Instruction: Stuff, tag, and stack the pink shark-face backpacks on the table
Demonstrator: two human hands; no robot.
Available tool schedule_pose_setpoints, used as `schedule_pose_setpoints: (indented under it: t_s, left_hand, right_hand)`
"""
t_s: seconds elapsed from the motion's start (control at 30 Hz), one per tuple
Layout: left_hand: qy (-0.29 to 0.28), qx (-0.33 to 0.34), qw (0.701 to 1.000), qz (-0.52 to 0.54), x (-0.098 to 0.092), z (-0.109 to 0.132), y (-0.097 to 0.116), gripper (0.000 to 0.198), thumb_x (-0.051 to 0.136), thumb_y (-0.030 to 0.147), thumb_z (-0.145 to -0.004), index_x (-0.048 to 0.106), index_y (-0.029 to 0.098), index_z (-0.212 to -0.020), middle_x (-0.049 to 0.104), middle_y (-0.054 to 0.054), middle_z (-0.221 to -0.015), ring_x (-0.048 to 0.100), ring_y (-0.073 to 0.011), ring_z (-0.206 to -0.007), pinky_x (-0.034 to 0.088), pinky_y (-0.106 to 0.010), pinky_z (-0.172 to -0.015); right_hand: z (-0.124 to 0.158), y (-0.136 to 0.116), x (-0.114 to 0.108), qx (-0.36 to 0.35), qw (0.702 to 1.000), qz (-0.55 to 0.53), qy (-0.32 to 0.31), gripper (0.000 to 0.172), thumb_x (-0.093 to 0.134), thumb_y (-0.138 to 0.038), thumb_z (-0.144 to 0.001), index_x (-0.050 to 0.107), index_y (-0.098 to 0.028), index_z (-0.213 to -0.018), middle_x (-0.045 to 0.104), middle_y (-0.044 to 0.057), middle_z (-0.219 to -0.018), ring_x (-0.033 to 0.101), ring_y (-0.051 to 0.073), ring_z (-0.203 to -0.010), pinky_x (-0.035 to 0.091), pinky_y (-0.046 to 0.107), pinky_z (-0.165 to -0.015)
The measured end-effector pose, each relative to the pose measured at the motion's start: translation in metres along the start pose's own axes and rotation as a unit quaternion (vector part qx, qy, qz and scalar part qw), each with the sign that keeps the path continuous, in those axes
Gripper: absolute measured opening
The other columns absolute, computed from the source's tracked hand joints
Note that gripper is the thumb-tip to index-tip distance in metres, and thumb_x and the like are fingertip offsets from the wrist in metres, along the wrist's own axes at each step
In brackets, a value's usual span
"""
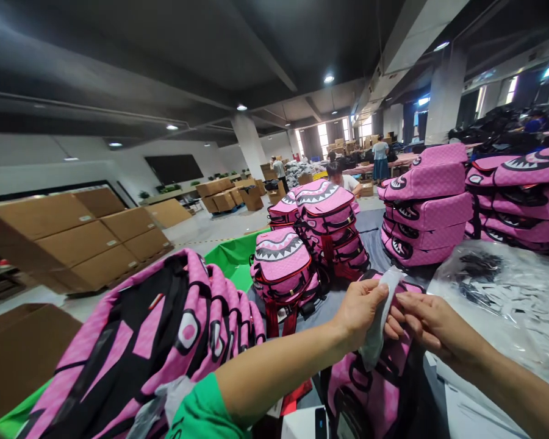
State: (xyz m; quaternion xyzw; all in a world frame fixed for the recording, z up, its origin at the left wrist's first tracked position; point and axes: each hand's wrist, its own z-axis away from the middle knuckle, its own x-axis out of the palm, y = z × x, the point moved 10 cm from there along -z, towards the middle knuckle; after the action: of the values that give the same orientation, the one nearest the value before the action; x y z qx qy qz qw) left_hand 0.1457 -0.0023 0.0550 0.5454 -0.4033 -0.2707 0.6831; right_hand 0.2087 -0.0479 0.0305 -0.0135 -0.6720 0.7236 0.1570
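Note:
My left hand (360,311) is closed on a thin whitish plastic wrap (379,326), which hangs down over a pink backpack (370,390). My right hand (427,320) is just right of it, fingertips pinched near the wrap's edge; whatever lies between them is too small to make out. The pink backpack with black straps is below both hands. Beyond it, pink shark-mouth backpacks (281,265) are piled on the grey table surface.
More pink backpacks (165,329) lean in a row at the left. Taller stacks (425,213) rise at the right, beside a clear plastic bag (512,305) of small items. A person (348,182) is behind the piles. Cardboard boxes (82,238) stand at the left.

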Motion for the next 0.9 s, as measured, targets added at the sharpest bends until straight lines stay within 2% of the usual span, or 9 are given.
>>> schedule_pose_setpoints:
  t_s: [0.17,0.33,0.43,0.53,0.6,0.67,0.73,0.83,0.9]
  left_hand:
    - [0.032,0.021,0.999,0.004,-0.007,0.003,0.001,0.067,0.078,0.074,-0.061,0.055,0.016,-0.087,0.060,0.000,-0.057,0.058,-0.0138,-0.044,0.046,-0.024,-0.042]
    - [0.142,0.065,0.988,0.012,-0.032,0.008,0.007,0.067,0.087,0.057,-0.065,0.059,0.014,-0.108,0.060,0.004,-0.068,0.057,-0.0095,-0.053,0.045,-0.022,-0.054]
    - [0.190,0.058,0.979,0.032,-0.046,0.015,0.009,0.094,0.093,0.051,-0.056,0.047,0.016,-0.129,0.063,0.003,-0.073,0.060,-0.0112,-0.055,0.048,-0.024,-0.056]
    - [0.112,-0.008,0.993,0.034,-0.037,0.015,-0.003,0.086,0.089,0.066,-0.052,0.054,0.012,-0.109,0.066,-0.003,-0.069,0.061,-0.0149,-0.051,0.049,-0.027,-0.051]
    - [0.065,-0.003,0.998,0.023,-0.031,0.015,-0.005,0.077,0.083,0.072,-0.056,0.057,0.013,-0.097,0.068,-0.007,-0.072,0.063,-0.0156,-0.053,0.051,-0.027,-0.053]
    - [0.056,0.058,0.996,-0.043,-0.032,0.018,0.003,0.069,0.072,0.073,-0.072,0.060,0.014,-0.105,0.071,-0.008,-0.083,0.065,-0.0166,-0.059,0.055,-0.030,-0.059]
    - [0.078,0.151,0.965,-0.199,-0.033,0.025,0.019,0.059,0.056,0.063,-0.091,0.058,0.016,-0.127,0.073,-0.011,-0.104,0.071,-0.0222,-0.080,0.060,-0.038,-0.076]
    - [0.108,0.257,0.853,-0.440,-0.029,0.040,0.038,0.054,0.040,0.044,-0.103,0.047,0.017,-0.149,0.063,-0.017,-0.136,0.062,-0.0288,-0.123,0.047,-0.050,-0.111]
    - [0.085,0.257,0.832,-0.484,-0.035,0.043,0.036,0.060,0.039,0.043,-0.104,0.034,0.017,-0.158,0.055,-0.019,-0.147,0.054,-0.0299,-0.134,0.039,-0.054,-0.117]
  right_hand:
    - [0.005,0.005,0.025,0.056,0.985,-0.143,-0.082,0.054,0.080,-0.057,-0.074,0.044,-0.021,-0.056,0.028,-0.012,-0.035,0.016,0.000,-0.029,0.011,0.014,-0.029]
    - [-0.007,-0.009,0.050,0.037,0.961,-0.229,-0.148,0.047,0.084,-0.045,-0.076,0.048,-0.021,-0.056,0.027,-0.013,-0.033,0.024,0.001,-0.031,0.050,0.013,-0.054]
    - [-0.008,-0.010,0.057,0.055,0.954,-0.220,-0.195,0.050,0.083,-0.049,-0.075,0.046,-0.021,-0.056,0.027,-0.014,-0.034,0.015,-0.001,-0.028,0.038,0.011,-0.038]
    - [-0.005,-0.002,0.032,0.041,0.979,-0.151,-0.127,0.046,0.083,-0.058,-0.072,0.058,-0.019,-0.072,0.041,-0.011,-0.040,0.018,-0.001,-0.027,0.017,0.011,-0.028]
    - [0.004,0.010,0.002,0.010,0.995,-0.091,-0.029,0.057,0.082,-0.062,-0.072,0.065,-0.021,-0.108,0.054,-0.009,-0.048,0.027,0.002,-0.026,0.017,0.012,-0.027]
    - [0.021,0.029,-0.022,-0.026,0.997,-0.030,0.060,0.079,0.075,-0.066,-0.078,0.051,-0.024,-0.141,0.062,-0.006,-0.055,0.036,0.006,-0.026,0.023,0.014,-0.026]
    - [0.037,0.050,-0.030,-0.078,0.991,0.055,0.096,0.072,0.064,-0.063,-0.089,0.045,-0.028,-0.149,0.062,-0.006,-0.057,0.044,0.010,-0.028,0.029,0.017,-0.027]
    - [0.063,0.049,0.004,-0.304,0.917,0.253,0.042,0.051,0.060,-0.044,-0.098,0.050,-0.035,-0.147,0.058,-0.009,-0.053,0.050,0.010,-0.032,0.036,0.018,-0.032]
    - [0.089,0.045,0.043,-0.486,0.780,0.394,-0.003,0.053,0.058,-0.035,-0.100,0.049,-0.032,-0.152,0.058,-0.009,-0.051,0.050,0.011,-0.032,0.037,0.021,-0.033]
